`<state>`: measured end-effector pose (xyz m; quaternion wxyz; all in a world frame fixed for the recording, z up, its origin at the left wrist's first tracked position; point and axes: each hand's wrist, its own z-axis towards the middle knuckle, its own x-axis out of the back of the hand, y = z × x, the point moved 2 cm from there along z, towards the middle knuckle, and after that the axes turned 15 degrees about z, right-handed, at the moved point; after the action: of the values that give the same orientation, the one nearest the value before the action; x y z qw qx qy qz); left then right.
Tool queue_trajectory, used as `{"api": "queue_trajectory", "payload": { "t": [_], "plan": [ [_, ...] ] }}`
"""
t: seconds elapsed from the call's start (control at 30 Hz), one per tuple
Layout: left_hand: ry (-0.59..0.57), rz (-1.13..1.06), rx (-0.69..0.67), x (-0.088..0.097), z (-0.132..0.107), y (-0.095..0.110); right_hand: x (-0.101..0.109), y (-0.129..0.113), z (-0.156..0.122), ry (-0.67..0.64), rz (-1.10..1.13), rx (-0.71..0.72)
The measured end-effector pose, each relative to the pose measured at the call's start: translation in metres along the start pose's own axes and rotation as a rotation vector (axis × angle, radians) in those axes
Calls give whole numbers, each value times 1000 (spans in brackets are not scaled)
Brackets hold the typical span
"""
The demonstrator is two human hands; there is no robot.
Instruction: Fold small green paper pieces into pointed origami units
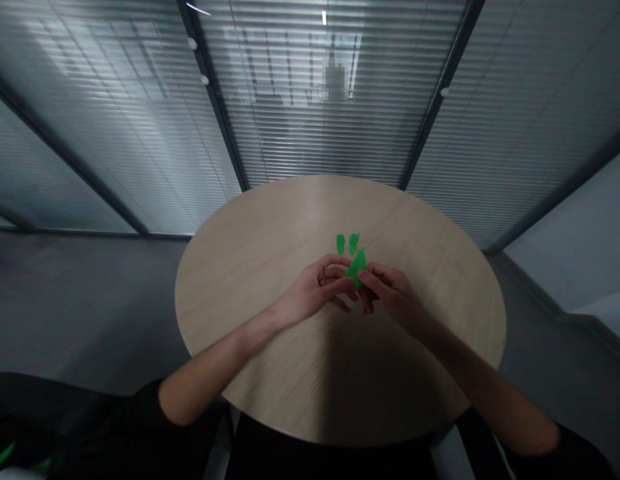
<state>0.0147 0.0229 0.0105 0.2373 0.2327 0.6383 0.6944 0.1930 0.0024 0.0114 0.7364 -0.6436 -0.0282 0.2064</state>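
Observation:
A bright green, roughly triangular piece (357, 268) is held up just above the table, its point facing away from me. My right hand (393, 293) pinches its right edge between thumb and fingers. From the other side, my left hand (315, 288) grips its left and lower edge with the thumb and bent fingers, the lower fingers hanging loose. Whether it is paper or a soft material I cannot tell. Just beyond the hands, two small green pieces (341, 244) lie side by side on the round wooden table (260, 247).
Glass partitions with lowered blinds (320, 133) stand behind the table's far edge. Grey floor (105, 300) shows to the left and right. Dark chair-like shapes and a few green bits (4, 455) appear at the lower left. My shadow falls over the near tabletop.

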Motion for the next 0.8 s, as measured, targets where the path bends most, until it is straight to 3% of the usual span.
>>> {"api": "queue_trajectory", "payload": {
  "t": [0.43, 0.8],
  "plan": [
    [39, 10, 59, 0, 1, 0, 3, 2, -1, 41, -43, -134],
    [28, -26, 110, -2, 1, -3, 1, 6, 0, 15, -21, -152]
  ]
}}
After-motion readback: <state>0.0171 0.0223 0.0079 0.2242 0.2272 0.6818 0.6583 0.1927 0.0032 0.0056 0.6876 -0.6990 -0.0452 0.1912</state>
